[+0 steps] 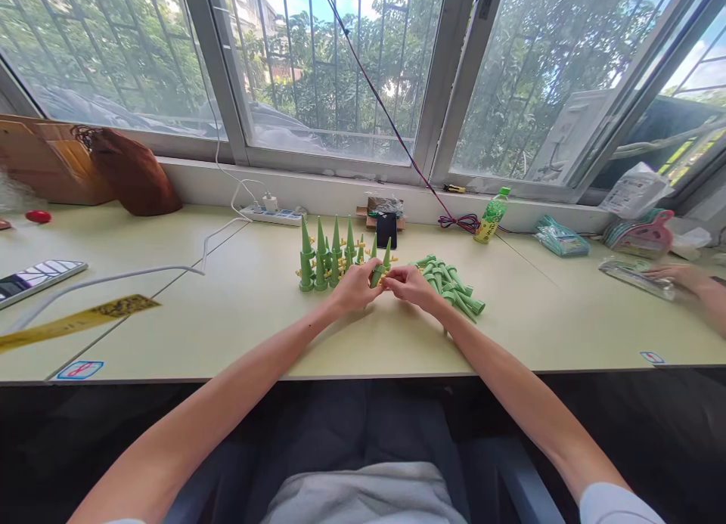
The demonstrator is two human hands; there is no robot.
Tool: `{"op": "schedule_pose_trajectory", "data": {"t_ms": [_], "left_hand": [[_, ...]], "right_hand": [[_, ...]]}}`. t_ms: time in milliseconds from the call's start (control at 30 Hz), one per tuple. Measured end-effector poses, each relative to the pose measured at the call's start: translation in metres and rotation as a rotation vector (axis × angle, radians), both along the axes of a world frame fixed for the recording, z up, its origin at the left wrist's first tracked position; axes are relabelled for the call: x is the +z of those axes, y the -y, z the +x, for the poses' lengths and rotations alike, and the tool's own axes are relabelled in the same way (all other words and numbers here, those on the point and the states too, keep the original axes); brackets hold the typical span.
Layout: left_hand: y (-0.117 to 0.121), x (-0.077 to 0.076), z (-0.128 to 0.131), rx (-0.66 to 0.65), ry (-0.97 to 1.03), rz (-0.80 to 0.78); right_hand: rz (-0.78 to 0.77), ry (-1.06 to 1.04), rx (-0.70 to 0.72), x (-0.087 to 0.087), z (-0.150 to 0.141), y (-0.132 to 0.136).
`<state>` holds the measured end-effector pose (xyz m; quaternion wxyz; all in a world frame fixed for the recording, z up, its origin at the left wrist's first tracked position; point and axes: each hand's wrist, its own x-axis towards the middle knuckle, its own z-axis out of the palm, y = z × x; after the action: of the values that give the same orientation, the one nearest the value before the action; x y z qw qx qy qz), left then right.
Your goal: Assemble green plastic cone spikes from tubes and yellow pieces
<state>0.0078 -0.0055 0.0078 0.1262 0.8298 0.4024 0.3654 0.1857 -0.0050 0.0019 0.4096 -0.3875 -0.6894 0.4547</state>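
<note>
My left hand (356, 286) is closed round a green cone-shaped plastic piece (375, 276) at the middle of the table. Close beside it, the fingertips of my right hand (413, 285) are pinched together at that piece. A small bit of yellow shows there, but the fingers hide what they pinch. Just left of my hands stand rows of upright green cone pieces (321, 263) with yellow side pegs. Behind my right hand and to its right lies a loose pile of green cone pieces (454, 282).
A black phone (386, 230) leans on a small box behind the cones. A green-capped bottle (492, 215), a power strip (273, 215) and a white cable (170, 268) lie around the table. At the far right, another person's hand (684, 276) touches a clear plastic packet (636, 277).
</note>
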Motion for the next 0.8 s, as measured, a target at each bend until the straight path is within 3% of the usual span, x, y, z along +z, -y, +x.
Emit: {"op": "schedule_pose_trajectory", "data": {"t_ms": [467,800], "left_hand": [[0.0042,0.0019,0.001,-0.008,-0.012,-0.001],[0.0045,0.0013,0.0027,-0.057,0.027,0.084]], "right_hand": [[-0.176,-0.171,0.068,0.0055,0.0025,0.0003],[-0.284,-0.281,0.16,0.0052,0.0082,-0.0025]]}}
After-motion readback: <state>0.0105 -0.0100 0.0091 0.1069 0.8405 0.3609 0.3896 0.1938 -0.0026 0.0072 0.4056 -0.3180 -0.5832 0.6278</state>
